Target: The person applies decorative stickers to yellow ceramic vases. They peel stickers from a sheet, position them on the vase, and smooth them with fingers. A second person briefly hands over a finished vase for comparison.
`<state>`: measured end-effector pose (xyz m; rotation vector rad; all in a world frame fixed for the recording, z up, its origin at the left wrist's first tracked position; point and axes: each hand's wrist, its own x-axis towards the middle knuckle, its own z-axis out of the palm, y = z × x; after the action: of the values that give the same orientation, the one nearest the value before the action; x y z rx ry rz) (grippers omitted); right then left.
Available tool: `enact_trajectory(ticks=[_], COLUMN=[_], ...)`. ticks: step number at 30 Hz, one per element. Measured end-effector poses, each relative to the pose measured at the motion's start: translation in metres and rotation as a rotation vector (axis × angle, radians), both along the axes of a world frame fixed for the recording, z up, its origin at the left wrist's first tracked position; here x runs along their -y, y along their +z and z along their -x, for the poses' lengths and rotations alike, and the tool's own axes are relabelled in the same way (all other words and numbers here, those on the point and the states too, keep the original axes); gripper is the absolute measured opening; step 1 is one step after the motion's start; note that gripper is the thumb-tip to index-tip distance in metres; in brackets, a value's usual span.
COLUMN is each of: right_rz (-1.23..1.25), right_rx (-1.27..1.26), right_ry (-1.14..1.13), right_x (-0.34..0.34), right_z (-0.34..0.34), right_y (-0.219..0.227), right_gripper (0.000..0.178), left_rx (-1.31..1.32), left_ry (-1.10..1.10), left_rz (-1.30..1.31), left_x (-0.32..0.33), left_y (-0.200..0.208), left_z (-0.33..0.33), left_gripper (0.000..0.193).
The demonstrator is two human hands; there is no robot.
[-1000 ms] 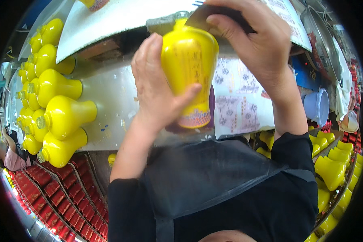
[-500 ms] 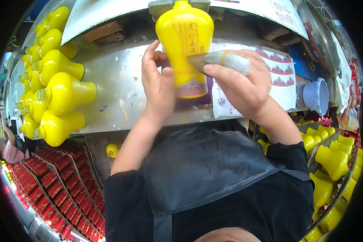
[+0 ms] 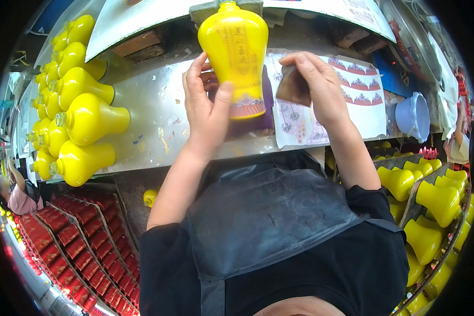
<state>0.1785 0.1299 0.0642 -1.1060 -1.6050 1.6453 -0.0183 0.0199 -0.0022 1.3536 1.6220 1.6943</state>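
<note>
— While you're up there, tell me how the bench looks from your side.

— Biggest first, then. My metal worktop (image 3: 147,113) runs from left to right across the far half of the view, with my dark apron (image 3: 279,221) filling the near part. On the left end lies a heap of yellow vase-shaped bottles (image 3: 84,118) on their sides, necks pointing left. More yellow bottles (image 3: 432,203) sit in a rack at the near right, and red boxes (image 3: 73,237) fill trays at the near left. A pale blue plastic cup (image 3: 415,116) stands at the right end of the worktop.

— And the sheet?

— The decal sheet (image 3: 347,100) lies flat on the worktop, right of centre, printed with rows of small red-and-purple patterns.

— What have you got in hand?

— My left hand (image 3: 205,113) is wrapped round the lower body of one yellow bottle (image 3: 234,47), thumb across its patterned band (base toward me, neck pointing far), held above the worktop's middle. My right hand (image 3: 318,87) pinches a small dark brown pad (image 3: 294,87) just right of that bottle, over the sheet, not touching the bottle.
</note>
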Motion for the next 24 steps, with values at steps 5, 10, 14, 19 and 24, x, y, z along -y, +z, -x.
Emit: enact_trajectory(ticks=[5,10,14,19,24], right_rz=[-0.234,-0.100,-0.185,-0.065,-0.169], right_rx=[0.170,0.087,0.064,-0.007,0.068], right_ry=[0.177,0.215,0.222,0.254,0.283], right_x=[0.004,0.004,0.006,0.004,0.004], right_z=[0.020,0.030,0.029,0.029,0.033], right_y=[-0.025,-0.043,-0.043,-0.040,-0.039], right_gripper=[0.064,0.073,0.069,0.059,0.056], left_rx=[0.129,0.158,0.201,0.195,0.125], left_ry=[-0.040,-0.024,-0.055,-0.044,0.064], left_rz=[-0.019,0.004,0.021,0.004,0.045], left_x=[-0.002,-0.002,0.000,-0.002,-0.007], left_y=[0.002,0.005,0.009,0.014,0.018], left_z=[0.000,-0.002,0.000,0.003,-0.004], left_gripper=[0.066,0.069,0.064,0.066,0.075])
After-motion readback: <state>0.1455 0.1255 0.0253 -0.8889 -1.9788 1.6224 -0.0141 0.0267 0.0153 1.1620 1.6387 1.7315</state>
